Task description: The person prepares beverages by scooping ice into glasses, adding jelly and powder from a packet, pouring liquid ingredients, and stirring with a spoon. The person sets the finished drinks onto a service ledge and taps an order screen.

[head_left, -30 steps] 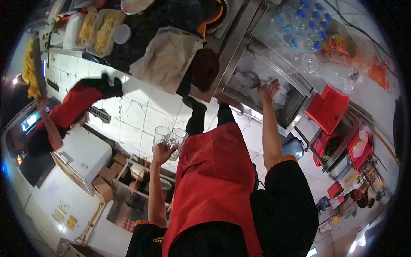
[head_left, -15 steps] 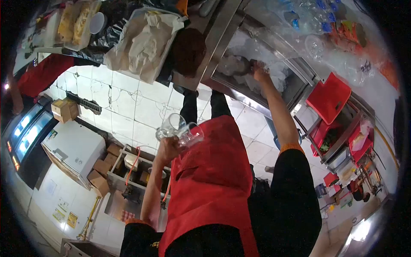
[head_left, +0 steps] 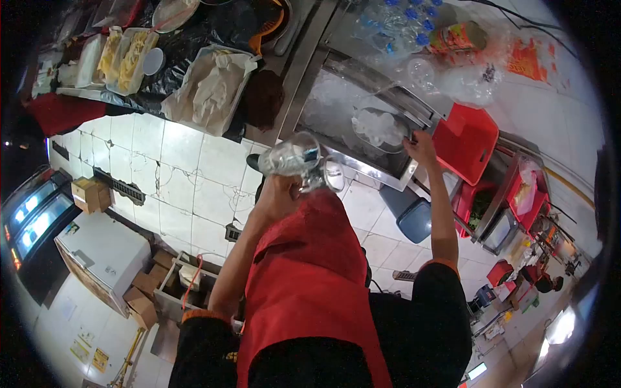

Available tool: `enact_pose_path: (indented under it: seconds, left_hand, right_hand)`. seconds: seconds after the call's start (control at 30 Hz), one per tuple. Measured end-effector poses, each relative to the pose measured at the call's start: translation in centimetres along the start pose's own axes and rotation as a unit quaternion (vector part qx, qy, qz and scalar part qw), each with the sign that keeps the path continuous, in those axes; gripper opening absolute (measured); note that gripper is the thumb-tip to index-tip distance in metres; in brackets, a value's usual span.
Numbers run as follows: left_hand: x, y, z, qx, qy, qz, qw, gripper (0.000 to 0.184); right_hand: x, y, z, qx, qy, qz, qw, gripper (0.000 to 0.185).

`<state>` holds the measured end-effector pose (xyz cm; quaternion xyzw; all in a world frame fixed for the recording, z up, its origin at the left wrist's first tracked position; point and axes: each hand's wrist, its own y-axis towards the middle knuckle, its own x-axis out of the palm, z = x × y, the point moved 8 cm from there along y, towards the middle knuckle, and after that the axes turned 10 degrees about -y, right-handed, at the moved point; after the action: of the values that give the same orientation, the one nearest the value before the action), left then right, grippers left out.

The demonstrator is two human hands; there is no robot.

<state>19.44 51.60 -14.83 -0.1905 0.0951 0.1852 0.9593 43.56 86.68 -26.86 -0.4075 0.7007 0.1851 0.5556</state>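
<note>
My left hand (head_left: 283, 196) is wrapped round two clear glass mugs, one glass mug (head_left: 291, 155) tilted outward and a second glass mug (head_left: 328, 174) beside it, in front of the red apron (head_left: 307, 258). My right hand (head_left: 422, 149) grips the handle end of an ice scoop (head_left: 396, 148), which carries a heap of ice (head_left: 375, 126). The scoop is over the front right part of a steel ice bin (head_left: 369, 169). More loose ice (head_left: 326, 97) lies in the bin, left of the scoop. My right fingers are partly hidden.
Plastic bottles with blue caps (head_left: 391, 29) lie behind the bin. A red plastic tray (head_left: 467, 142) stands right of it. On the left counter is a paper-lined container (head_left: 210, 90). A dark blue bin (head_left: 411, 216) is on the floor. Another person's red sleeve (head_left: 68, 115) shows far left.
My right hand has moved from deep in the ice towards the bin's front right, with the heaped scoop now visible. The glass mugs in my left hand have come up and nearer the bin.
</note>
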Motion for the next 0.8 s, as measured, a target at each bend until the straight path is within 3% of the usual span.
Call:
enact_pose_path:
  seconds: [0.03, 0.1, 0.13, 0.17, 0.23, 0.33, 0.5, 0.8]
  left_hand:
    - [0.5, 0.9, 0.8, 0.042, 0.021, -0.012, 0.999, 0.034]
    - [1.7, 2.7, 1.2, 0.068, 0.014, -0.015, 0.997, 0.036]
    - [2.4, 3.8, 1.7, 0.090, 0.010, -0.018, 0.996, 0.038]
    - [3.2, 4.7, 2.0, 0.102, 0.009, -0.020, 0.994, 0.038]
    - [4.6, 6.4, 2.8, 0.119, 0.036, -0.009, 0.992, 0.043]
    - [7.1, 8.7, 3.3, 0.160, 0.025, -0.001, 0.987, 0.038]
    - [9.9, 11.8, 2.4, 0.237, -0.002, -0.027, 0.971, 0.026]
    - [11.4, 11.6, 4.5, 0.221, -0.046, -0.001, 0.974, 0.027]
  right_hand:
    - [-2.2, -0.6, -0.1, -0.001, -0.003, 0.004, 1.000, 0.025]
    - [-7.9, -1.4, -1.6, 0.050, 0.038, -0.085, 0.994, 0.028]
    - [-9.0, -2.1, -1.2, 0.122, 0.064, -0.144, 0.980, 0.029]
    - [-11.0, -2.3, -1.5, 0.126, 0.060, -0.133, 0.981, 0.029]
    - [-15.2, -2.2, -4.0, 0.015, -0.035, -0.068, 0.997, 0.029]
    - [-18.8, -1.7, -6.8, 0.014, -0.139, -0.095, 0.986, 0.028]
    - [-21.7, -1.5, -6.4, 0.026, -0.187, -0.083, 0.979, 0.028]
    - [-25.5, -3.6, -6.5, 0.028, -0.252, -0.074, 0.964, 0.028]
